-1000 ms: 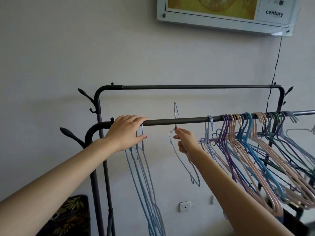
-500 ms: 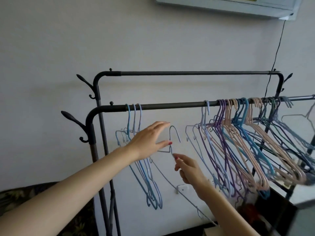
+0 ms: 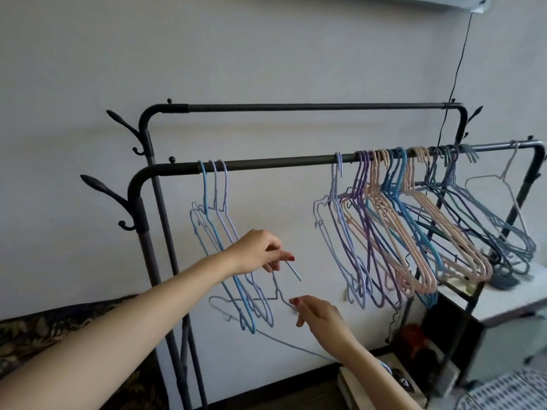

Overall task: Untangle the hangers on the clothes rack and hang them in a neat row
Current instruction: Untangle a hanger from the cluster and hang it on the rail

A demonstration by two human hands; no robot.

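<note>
The left hand point(image 3: 260, 253) pinches the hook of a thin pale-blue wire hanger point(image 3: 278, 294) while the right hand point(image 3: 318, 316), just below, pinches its shoulder, holding it off and well below the dark metal rail point(image 3: 266, 165) above both hands.

Plain grey wall point(image 3: 266, 54), hanging cable point(image 3: 457, 69)

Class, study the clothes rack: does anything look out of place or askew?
Yes. One pale blue wire hanger is off the dark metal front rail, tilted between both hands, its hook apparently pulled open. At the right, mixed-colour hangers crowd together, overlapping and skewed.
</note>
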